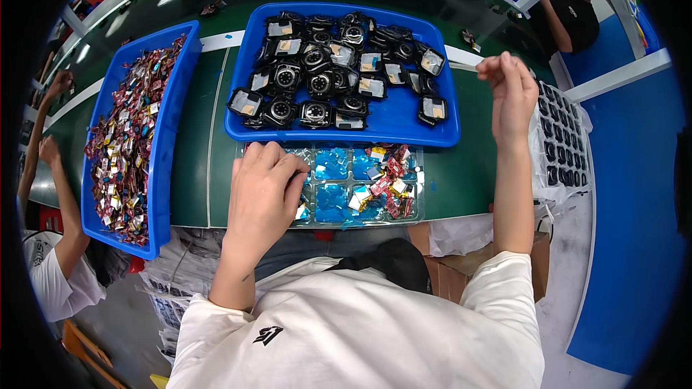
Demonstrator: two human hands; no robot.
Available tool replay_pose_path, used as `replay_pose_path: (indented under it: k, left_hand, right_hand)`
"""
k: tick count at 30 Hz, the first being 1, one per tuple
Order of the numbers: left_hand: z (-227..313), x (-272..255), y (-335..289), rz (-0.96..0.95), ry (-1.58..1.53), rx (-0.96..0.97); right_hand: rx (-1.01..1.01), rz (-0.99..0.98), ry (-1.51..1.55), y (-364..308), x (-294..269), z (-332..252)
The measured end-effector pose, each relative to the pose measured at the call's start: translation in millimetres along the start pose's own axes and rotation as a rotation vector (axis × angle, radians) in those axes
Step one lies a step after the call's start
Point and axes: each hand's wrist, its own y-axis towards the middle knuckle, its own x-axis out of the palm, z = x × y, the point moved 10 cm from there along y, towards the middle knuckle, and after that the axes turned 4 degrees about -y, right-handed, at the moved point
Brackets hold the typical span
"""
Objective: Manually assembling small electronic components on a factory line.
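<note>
My left hand (263, 186) is bent down over the left end of a clear plastic tray (419, 194). Its fingers are closed, their tips hidden, so any small thing in them cannot be made out. Blue film pieces (332, 163) and small red, yellow and white parts (393, 186) lie in the tray's compartments. Off the right rim of a blue bin (339, 135), my right hand (512, 94) is raised with loosely bent fingers; nothing shows in it. That bin holds many black watch cases (317, 83), some with pale or blue pieces on them.
A long blue bin (165, 173) full of small red and gold parts stands at left. On the right is a stack of trays with black parts (562, 133). A cardboard box (468, 270) sits below the green bench (468, 180). Other people work at left and far right.
</note>
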Motion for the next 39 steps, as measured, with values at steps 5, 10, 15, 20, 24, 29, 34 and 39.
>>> replay_pose_path:
  k: [5, 10, 15, 20, 24, 29, 34, 39]
  left_hand:
    - [-4, -8, 11, 0.043, -0.326, -0.086]
    - [-13, -3, 12, 0.053, -0.712, -0.213]
    - [2, 2, 14, 0.025, -1.138, -0.187]
    - [6, 3, 12, -0.019, -1.203, -0.114]
    - [0, 1, 8, 0.017, -1.121, -0.198]
    - [-14, 20, -2, 0.075, -1.202, -0.399]
    - [-4, 7, 1, 0.130, -1.177, -0.307]
    - [-5, 26, -1, -0.077, -1.056, -0.302]
  right_hand:
    - [-0.070, -0.288, -0.085, -89, 57, -38]
    - [-0.288, -0.361, -0.291, -120, 103, -67]
    - [-0.238, -0.436, -0.305, -118, 141, -49]
    - [0.274, -0.616, 0.116, -138, 163, -13]
    - [0.274, -0.517, 0.106, -137, 156, -13]
    - [0.029, -0.276, -0.174, -132, 138, -31]
    - [0.218, -0.247, 0.018, -137, 133, -17]
    - [0.306, -0.313, 0.272, -140, 145, -13]
